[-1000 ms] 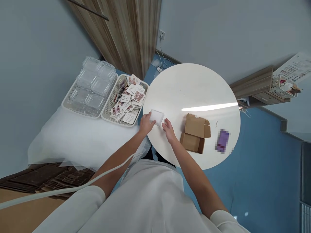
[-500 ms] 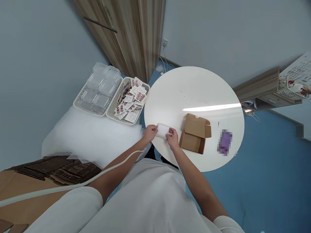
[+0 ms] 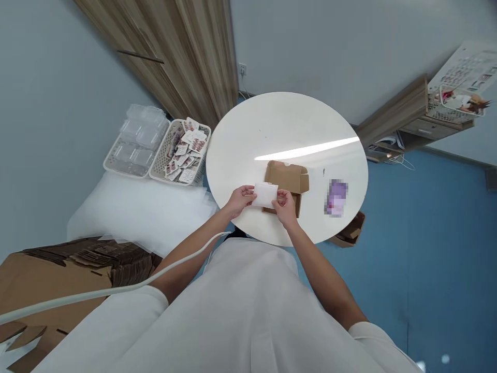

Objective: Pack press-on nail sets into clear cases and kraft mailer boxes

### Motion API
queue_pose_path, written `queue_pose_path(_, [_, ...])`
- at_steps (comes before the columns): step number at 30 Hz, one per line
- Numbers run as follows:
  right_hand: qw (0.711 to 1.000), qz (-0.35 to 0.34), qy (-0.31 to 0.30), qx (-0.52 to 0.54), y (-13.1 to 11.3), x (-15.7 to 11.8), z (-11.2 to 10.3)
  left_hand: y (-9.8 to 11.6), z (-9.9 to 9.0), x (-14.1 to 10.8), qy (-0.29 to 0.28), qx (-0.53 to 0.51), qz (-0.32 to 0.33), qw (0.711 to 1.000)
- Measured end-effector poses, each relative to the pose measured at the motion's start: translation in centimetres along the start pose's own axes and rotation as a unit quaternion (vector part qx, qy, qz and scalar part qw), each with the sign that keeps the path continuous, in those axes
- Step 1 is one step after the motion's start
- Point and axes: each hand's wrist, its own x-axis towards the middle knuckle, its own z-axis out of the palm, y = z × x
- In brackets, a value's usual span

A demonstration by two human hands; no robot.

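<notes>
Between my two hands is a small white wrapped packet (image 3: 265,195), flat and roughly rectangular. My left hand (image 3: 241,200) pinches its left edge, and my right hand (image 3: 285,205) grips the right edge. What lies inside the wrapping cannot be made out. Under and just behind the packet, an open brown cardboard box (image 3: 285,176) sits on the round white table (image 3: 248,140), its lid folded back. The packet and my right hand cover part of the box's inside. A blurred purple item (image 3: 337,198) lies to the right of the box.
Left of the table stand a white basket of printed cards (image 3: 186,150) and another basket with clear plastic cases (image 3: 135,140). White foam sheets (image 3: 143,207) are stacked nearer me, beside flattened cardboard (image 3: 58,280). A white cable (image 3: 155,277) crosses over my left arm.
Both hands have lifted the packet from the table's near left side and carried it right, over the open box. The view has shifted too, showing a brown carton below the table's right edge.
</notes>
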Motion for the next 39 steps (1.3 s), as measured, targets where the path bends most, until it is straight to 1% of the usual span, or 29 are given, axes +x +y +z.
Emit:
queue_pose_path(3, [0.996, -0.003, 0.035, -0.088, 1.2, -0.7, -2.7, -1.3, 3.1, -0.2, 0.052, 0.118, 0.030, 0.991])
queue_pose_path(5, [0.990, 0.000, 0.028, -0.137, 2.0, -0.9, -4.0, -2.0, 4.9, -0.2, 0.072, 0.207, 0.056, 0.974])
queue_pose_path(8, [0.982, -0.004, 0.015, -0.188, 2.7, -0.9, -5.5, -2.5, 6.6, -0.1, 0.085, 0.317, 0.081, 0.941])
queue_pose_path(10, [0.977, -0.009, -0.002, -0.215, 2.8, -0.7, -6.1, -2.8, 7.3, 0.1, 0.089, 0.360, 0.089, 0.924])
queue_pose_path(13, [0.964, -0.007, -0.031, -0.263, 3.0, -0.1, -6.7, -3.3, 7.9, 0.5, 0.081, 0.390, 0.086, 0.913])
queue_pose_path(15, [0.951, -0.005, -0.048, -0.307, 3.1, 0.3, -6.8, -3.7, 8.2, 0.9, 0.067, 0.414, 0.072, 0.905])
queue_pose_path(18, [0.924, -0.023, -0.093, -0.370, 3.2, 0.6, -6.6, -4.2, 8.6, 1.1, 0.045, 0.464, 0.051, 0.883])
queue_pose_path(20, [0.910, -0.041, -0.123, -0.394, 3.1, 0.6, -6.5, -4.4, 8.7, 0.9, 0.037, 0.483, 0.047, 0.873])
queue_pose_path(21, [0.907, -0.051, -0.130, -0.397, 3.0, 0.6, -6.6, -4.3, 8.6, 0.8, 0.036, 0.484, 0.052, 0.872])
queue_pose_path(23, [0.912, -0.080, -0.116, -0.384, 2.7, 0.8, -7.2, -4.0, 8.3, 0.6, 0.048, 0.470, 0.078, 0.878])
queue_pose_path(24, [0.920, -0.097, -0.095, -0.369, 2.5, 1.1, -7.7, -3.6, 7.9, 0.6, 0.065, 0.456, 0.097, 0.882])
queue_pose_path(26, [0.938, -0.116, -0.044, -0.325, 2.1, 2.1, -9.1, -2.6, 6.9, 0.9, 0.123, 0.409, 0.124, 0.896])
queue_pose_path(27, [0.948, -0.109, -0.008, -0.300, 1.9, 2.8, -9.8, -2.0, 6.3, 1.2, 0.154, 0.379, 0.123, 0.904])
queue_pose_path(28, [0.957, -0.084, 0.027, -0.276, 1.7, 3.6, -10.5, -1.3, 5.7, 1.6, 0.176, 0.343, 0.105, 0.917])
queue_pose_path(29, [0.966, -0.041, 0.048, -0.250, 1.6, 4.5, -11.1, -0.7, 5.2, 2.2, 0.179, 0.301, 0.067, 0.934])
queue_pose_path(30, [0.976, 0.011, 0.053, -0.213, 1.4, 5.3, -11.6, 0.0, 4.8, 2.7, 0.166, 0.259, 0.023, 0.951])
queue_pose_path(32, [0.986, 0.103, 0.018, -0.127, 1.3, 6.7, -12.0, 1.0, 4.5, 3.7, 0.130, 0.196, -0.048, 0.971])
queue_pose_path(33, [0.987, 0.134, -0.008, -0.090, 1.3, 7.2, -12.0, 1.3, 4.5, 4.1, 0.109, 0.179, -0.065, 0.976])
queue_pose_path(34, [0.986, 0.152, -0.032, -0.061, 1.2, 7.6, -11.8, 1.5, 4.6, 4.4, 0.090, 0.170, -0.068, 0.979])
queue_pose_path(36, [0.986, 0.150, -0.062, -0.026, 1.1, 7.9, -11.2, 1.6, 5.1, 4.5, 0.057, 0.162, -0.049, 0.984])
queue_pose_path(39, [0.991, 0.117, -0.069, -0.007, 0.8, 7.4, -10.4, 1.5, 5.6, 4.0, 0.025, 0.142, -0.006, 0.990])
